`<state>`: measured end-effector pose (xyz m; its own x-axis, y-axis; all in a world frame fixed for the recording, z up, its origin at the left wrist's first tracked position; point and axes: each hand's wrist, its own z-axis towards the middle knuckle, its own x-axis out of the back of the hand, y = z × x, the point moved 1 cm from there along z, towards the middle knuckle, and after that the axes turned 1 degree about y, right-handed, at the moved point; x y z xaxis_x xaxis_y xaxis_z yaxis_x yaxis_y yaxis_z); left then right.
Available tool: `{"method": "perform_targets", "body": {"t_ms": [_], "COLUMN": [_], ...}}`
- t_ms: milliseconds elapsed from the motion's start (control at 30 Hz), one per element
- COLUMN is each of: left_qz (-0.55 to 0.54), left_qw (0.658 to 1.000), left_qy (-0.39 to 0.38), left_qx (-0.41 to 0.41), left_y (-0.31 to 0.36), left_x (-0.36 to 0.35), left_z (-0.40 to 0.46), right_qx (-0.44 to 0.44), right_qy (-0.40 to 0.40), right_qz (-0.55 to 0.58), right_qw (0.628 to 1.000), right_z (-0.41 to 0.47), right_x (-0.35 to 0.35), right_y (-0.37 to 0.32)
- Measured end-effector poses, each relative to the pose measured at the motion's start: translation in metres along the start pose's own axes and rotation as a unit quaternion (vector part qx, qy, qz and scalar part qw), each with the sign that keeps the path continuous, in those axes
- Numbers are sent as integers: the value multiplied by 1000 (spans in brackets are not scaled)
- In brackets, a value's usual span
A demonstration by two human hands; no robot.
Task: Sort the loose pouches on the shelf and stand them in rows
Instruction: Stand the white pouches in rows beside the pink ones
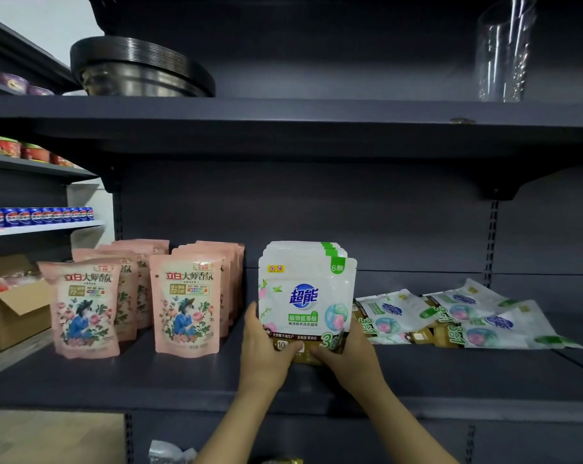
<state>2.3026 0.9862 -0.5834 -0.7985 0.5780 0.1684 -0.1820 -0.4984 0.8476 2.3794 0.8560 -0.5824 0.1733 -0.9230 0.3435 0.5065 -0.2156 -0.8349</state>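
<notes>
Head view: white pouch row being squared up, loose ones still flat at right

Far left, two rows of pink pouches (183,303) already stand upright on the shelf (417,380), front faces out. Just right of them, a row of white pouches (305,289) stands mid-shelf, several deep. Left hand (266,353) grips the front pouch's lower left corner, thumb up along its edge. Right hand (350,356) grips the lower right corner, fingers curled over the brown base band. So the stack sits between both hands, held at the bottom.

Step in hand, as I read it: aligning or seating the white row. Pink sorting looks done.

Right of the hands, loose white pouches (467,319) lie flat and overlapping, well apart from the standing row. Next move likely calls for the right hand to let go, reach right, lift one flat pouch and stand it up.
</notes>
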Motion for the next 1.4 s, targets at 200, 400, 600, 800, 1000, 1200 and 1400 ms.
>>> {"method": "perform_targets", "body": {"t_ms": [200,400,600,800,1000,1200,1400], "left_qz": [45,88,75,57,99,138,193], "left_qw": [994,963,952,958,970,977,970], "left_qy": [91,191,123,13,-64,-108,-141], "left_qx": [-40,-170,-272,-281,-211,-118,-46], "left_y": [21,74,152,192,177,138,118], "left_x": [3,0,-41,-93,-131,-173,-226], "left_z": [-8,-14,-23,-26,-17,8,74], "right_qx": [-11,-4,3,-26,-25,-37,-48], "right_qy": [-21,-4,45,76,75,50,14], "right_qz": [38,25,-94,-136,-141,-161,-200], "right_qw": [999,1000,995,988,987,985,978], "right_z": [3,-4,-6,-5,10,47,122], "right_x": [12,51,114,170,184,182,183], "right_y": [-4,-24,-39,-36,-18,7,11]}}
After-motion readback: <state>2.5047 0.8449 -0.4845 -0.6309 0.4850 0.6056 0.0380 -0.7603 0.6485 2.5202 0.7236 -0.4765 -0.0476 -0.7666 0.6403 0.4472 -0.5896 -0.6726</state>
